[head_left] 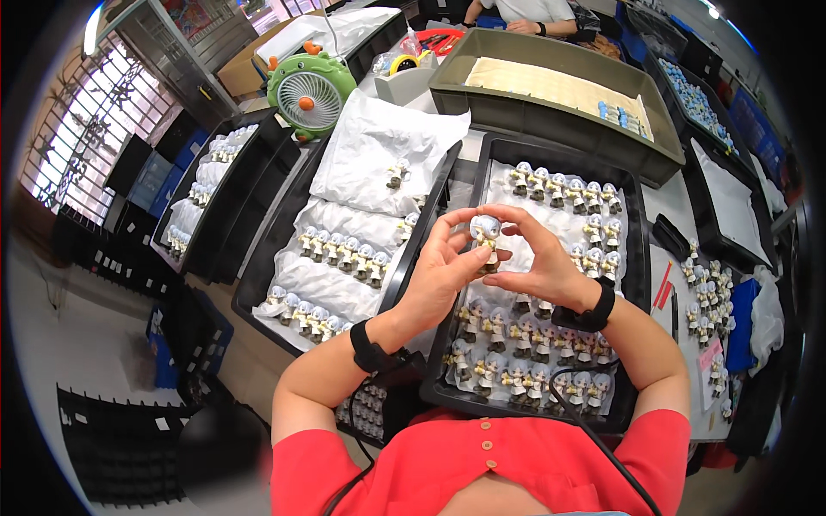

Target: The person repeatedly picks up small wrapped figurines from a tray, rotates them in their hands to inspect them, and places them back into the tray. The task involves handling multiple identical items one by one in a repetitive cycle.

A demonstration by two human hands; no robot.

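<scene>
Between my two hands, above the right-hand black tray, is a small figurine with pale hair, a white and gold outfit and dark legs. It stands upright. My left hand grips it from the left, thumb across its body. From the other side, my right hand curves round it, its fingers at the head and its thumb by the feet. Rows of similar figurines lie on white sheeting in the black tray beneath. Part of that tray is hidden by my hands and forearms.
Left of it, another black tray holds figurines on white wrapping. A green fan stands behind, beside a deep olive bin. Loose figurines and red sticks lie at right. A co-worker sits across.
</scene>
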